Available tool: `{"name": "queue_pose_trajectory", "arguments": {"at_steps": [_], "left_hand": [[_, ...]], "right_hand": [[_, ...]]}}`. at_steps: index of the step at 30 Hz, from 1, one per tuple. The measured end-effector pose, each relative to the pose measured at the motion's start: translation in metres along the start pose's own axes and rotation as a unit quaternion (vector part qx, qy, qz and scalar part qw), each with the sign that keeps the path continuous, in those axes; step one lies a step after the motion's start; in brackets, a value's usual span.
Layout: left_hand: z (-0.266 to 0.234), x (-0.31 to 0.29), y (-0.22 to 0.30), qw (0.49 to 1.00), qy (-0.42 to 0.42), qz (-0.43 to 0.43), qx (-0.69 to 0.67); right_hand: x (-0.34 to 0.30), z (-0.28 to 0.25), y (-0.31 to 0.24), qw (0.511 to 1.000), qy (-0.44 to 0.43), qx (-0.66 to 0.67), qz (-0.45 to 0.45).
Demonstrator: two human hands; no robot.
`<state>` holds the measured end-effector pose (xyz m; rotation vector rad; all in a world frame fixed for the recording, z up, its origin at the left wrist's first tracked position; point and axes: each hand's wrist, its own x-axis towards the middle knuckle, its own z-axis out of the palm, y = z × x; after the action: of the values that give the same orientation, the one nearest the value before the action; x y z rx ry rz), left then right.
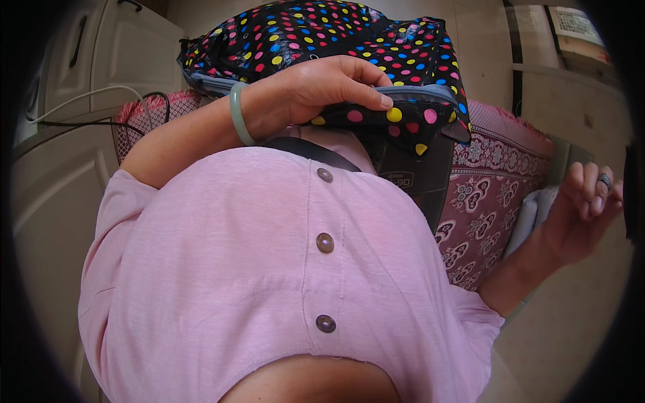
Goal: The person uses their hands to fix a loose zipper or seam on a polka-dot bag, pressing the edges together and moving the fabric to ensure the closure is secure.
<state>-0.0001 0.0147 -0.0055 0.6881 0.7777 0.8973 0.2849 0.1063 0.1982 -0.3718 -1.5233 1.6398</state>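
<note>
A black bag with many-coloured polka dots (269, 40) lies across my lap, its blue-grey zip edge (423, 93) toward me. My left hand (329, 84) reaches over it from the left, a pale green bangle (240, 114) at the wrist. Its thumb presses along the zip edge and the fingers curl over the bag's fabric, their tips partly hidden. Out to the right, apart from the bag, my right hand (583, 211) is raised with curled fingers and a ring (605, 180) on one. Whatever it may pinch is hidden at the dark picture rim.
Pink patterned cloth with a fringe (480, 195) covers the surface around the bag. A dark panel (410, 178) shows below the bag. Pale cabinet doors (134, 50) stand at the left, with white and black cables (94, 122) beside them. Light tiled floor (557, 329) spreads at the right.
</note>
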Motion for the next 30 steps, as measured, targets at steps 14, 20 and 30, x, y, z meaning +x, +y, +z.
{"name": "queue_pose_trajectory", "arguments": {"at_steps": [14, 20, 30], "left_hand": [[0.001, -0.005, 0.0, 1.0, -0.013, 0.011, -0.002], [0.001, -0.006, -0.001, 1.0, -0.008, 0.014, -0.007], [-0.001, -0.006, -0.001, 1.0, -0.012, 0.001, -0.002]], "right_hand": [[-0.013, 0.049, 0.115, 0.814, -0.198, -0.542, 0.063], [-0.007, 0.047, 0.115, 0.798, -0.228, -0.555, 0.054], [-0.002, 0.045, 0.117, 0.783, -0.268, -0.559, 0.047]]}}
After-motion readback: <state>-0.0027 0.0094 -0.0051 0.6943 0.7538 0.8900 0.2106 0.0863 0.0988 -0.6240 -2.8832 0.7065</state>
